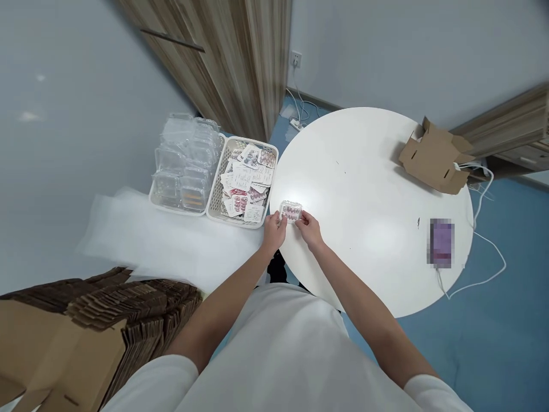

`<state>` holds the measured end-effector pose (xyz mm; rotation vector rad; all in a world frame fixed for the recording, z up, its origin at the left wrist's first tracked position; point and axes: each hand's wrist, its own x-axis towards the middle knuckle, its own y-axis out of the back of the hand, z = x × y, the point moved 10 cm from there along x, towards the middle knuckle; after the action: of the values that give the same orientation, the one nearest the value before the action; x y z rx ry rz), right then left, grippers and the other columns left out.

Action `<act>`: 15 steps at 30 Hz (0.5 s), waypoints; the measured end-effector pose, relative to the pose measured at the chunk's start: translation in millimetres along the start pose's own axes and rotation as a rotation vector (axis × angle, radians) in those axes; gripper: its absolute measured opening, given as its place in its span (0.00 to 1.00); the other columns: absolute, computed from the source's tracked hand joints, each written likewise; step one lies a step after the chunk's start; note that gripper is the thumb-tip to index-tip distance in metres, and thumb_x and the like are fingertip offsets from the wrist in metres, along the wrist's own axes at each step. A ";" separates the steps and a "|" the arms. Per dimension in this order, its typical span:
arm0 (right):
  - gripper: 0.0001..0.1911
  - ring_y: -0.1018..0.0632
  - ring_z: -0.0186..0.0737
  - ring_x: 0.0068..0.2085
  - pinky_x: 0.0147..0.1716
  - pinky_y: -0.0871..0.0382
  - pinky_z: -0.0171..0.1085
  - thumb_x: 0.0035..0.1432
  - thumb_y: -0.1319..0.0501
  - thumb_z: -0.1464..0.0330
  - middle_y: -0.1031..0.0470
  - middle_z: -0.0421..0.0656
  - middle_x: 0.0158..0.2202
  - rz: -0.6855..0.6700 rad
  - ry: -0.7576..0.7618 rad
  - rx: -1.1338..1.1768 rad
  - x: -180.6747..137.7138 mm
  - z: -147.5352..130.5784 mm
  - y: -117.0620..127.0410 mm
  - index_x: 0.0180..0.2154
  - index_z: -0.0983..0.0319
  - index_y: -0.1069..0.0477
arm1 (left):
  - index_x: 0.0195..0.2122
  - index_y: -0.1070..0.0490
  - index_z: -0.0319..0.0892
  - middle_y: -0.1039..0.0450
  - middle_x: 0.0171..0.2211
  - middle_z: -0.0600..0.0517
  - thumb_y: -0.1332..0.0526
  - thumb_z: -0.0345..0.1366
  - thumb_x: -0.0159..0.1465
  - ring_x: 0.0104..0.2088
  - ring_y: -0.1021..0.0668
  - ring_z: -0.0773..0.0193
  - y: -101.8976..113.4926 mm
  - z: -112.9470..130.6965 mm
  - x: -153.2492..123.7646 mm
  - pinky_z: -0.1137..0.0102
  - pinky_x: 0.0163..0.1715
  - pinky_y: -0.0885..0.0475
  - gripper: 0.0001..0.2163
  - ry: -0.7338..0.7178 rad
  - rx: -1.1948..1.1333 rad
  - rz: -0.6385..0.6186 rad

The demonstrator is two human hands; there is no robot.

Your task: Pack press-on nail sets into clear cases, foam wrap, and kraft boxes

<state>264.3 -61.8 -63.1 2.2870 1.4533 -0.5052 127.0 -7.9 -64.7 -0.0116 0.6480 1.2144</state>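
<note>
A small clear plastic case (291,210) with pink and red pieces inside rests at the left edge of the round white table (369,189). My left hand (274,226) pinches its left end and my right hand (307,225) pinches its right end, fingers of both closed on it. Just left of my hands stands a white basket (214,206) filled with printed cards and similar pink sets (246,183). Beside it another white basket holds several empty clear cases (184,163).
A folded brown cardboard box (433,157) lies at the table's far right. A blurred purple object (441,243) with a white cable sits near the right edge. Stacked flat cardboard (86,320) fills the lower left. White foam sheet (150,234) lies under the baskets.
</note>
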 end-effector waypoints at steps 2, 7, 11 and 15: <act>0.16 0.30 0.37 0.35 0.35 0.35 0.36 0.45 0.45 0.66 0.30 0.41 0.35 0.016 0.020 -0.022 4.4 -5.2 -0.9 0.39 0.60 0.32 | 0.52 0.42 0.39 0.45 0.51 0.42 0.47 0.42 0.59 0.46 0.33 0.59 -2.1 1.1 3.9 0.68 0.45 0.38 0.21 0.017 -0.018 -0.014; 0.28 0.31 0.39 0.43 0.42 0.35 0.38 0.43 0.42 0.67 0.35 0.44 0.46 0.117 -0.053 0.023 10.6 2.3 7.7 0.50 0.60 0.40 | 0.55 0.46 0.41 0.48 0.53 0.43 0.47 0.40 0.59 0.50 0.36 0.59 -6.6 4.6 7.3 0.69 0.46 0.37 0.22 -0.019 -0.107 -0.018; 0.30 0.32 0.39 0.45 0.44 0.36 0.39 0.43 0.42 0.67 0.36 0.45 0.47 0.102 -0.051 0.038 11.6 4.5 7.9 0.51 0.60 0.42 | 0.55 0.48 0.43 0.49 0.53 0.44 0.47 0.39 0.59 0.51 0.37 0.59 -9.1 2.0 7.3 0.66 0.48 0.38 0.23 -0.051 -0.123 -0.014; 0.29 0.33 0.38 0.45 0.44 0.36 0.38 0.44 0.42 0.66 0.37 0.44 0.49 0.076 -0.030 0.019 6.6 3.9 10.5 0.51 0.58 0.43 | 0.56 0.49 0.42 0.50 0.54 0.43 0.46 0.39 0.59 0.52 0.38 0.58 -7.8 -0.5 -1.6 0.64 0.50 0.40 0.24 -0.060 -0.117 0.013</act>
<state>276.1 -62.7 -68.5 2.3293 1.3471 -0.5313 133.3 -12.4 -66.9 -0.0683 0.5248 1.2590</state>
